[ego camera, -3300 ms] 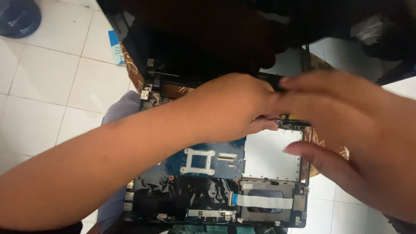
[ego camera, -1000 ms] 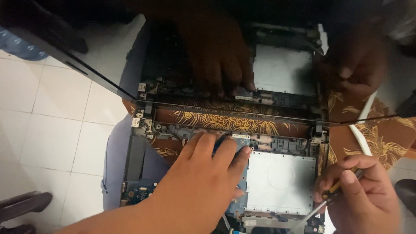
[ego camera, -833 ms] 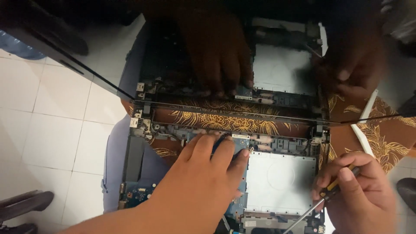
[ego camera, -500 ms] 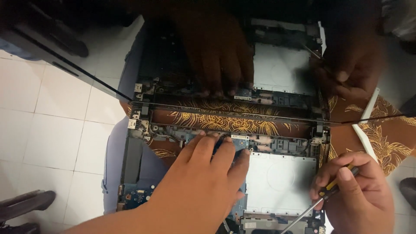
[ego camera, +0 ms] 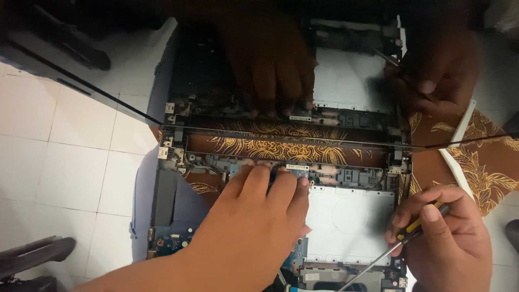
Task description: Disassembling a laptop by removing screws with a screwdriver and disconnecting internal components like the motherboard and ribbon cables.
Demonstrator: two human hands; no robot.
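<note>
We've got our left hand (ego camera: 254, 216) spread flat, gripping nothing, pinning the opened laptop base (ego camera: 281, 178) on the batik cloth (ego camera: 286, 148). Right hand (ego camera: 448, 238) is wrapped tight round a yellow-handled screwdriver (ego camera: 403, 240), tip low by the silver plate (ego camera: 348, 227). Looks like unscrewing; seating that tip squarely matters.

Opened laptop chassis (ego camera: 351, 227) flat; screwdriver (ego camera: 403, 243) tilted.

Up top, a dark, glossy laptop screen (ego camera: 351, 70), unlit, standing tilted over the opened chassis (ego camera: 162, 200) and mirroring the parts below. Thin black lower edge cutting in from the upper left and across to the right. Just beneath, on the circuit board, a tiny white strip label (ego camera: 298, 167).
</note>
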